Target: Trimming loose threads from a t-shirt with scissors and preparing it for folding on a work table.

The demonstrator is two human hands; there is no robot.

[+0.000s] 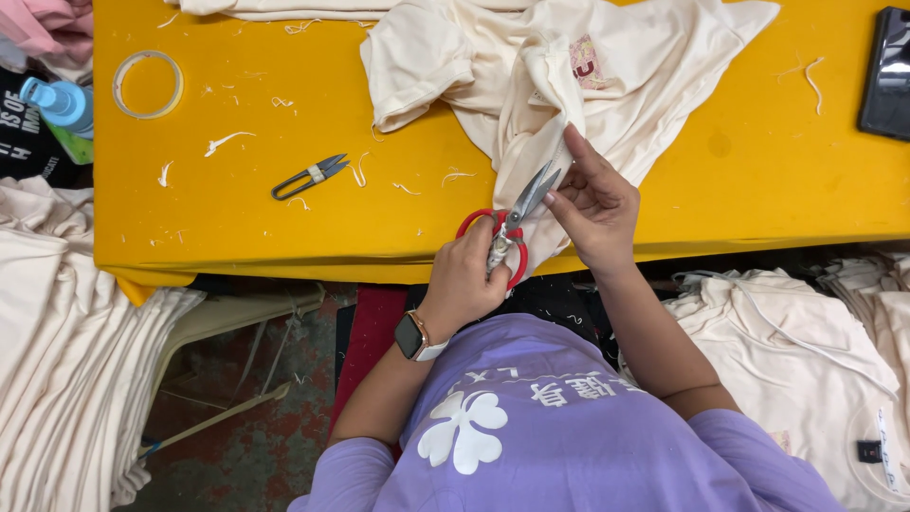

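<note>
- Around: a snipper (311, 176) and a tape ring (147, 84) lie on the yellow tabletop (237, 228) among thread scraps; a dark phone (888, 74) sits at the far edge.
- Cream shirt (569, 85) is crumpled at the tabletop's near edge, its label patch showing.
- Left hand (464, 280) fingers curl through the red-handled scissors (512, 223), blades parted.
- Right hand (597, 204) fingers pinch the shirt's fold beside the blades.

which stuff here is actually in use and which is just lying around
In use:
left hand, gripping the red scissors
right hand, pinching the cream shirt

Lying about:
thread snips
tape ring
spray bottle
dark phone
shirt stacks
thread scraps on the yellow table
</note>
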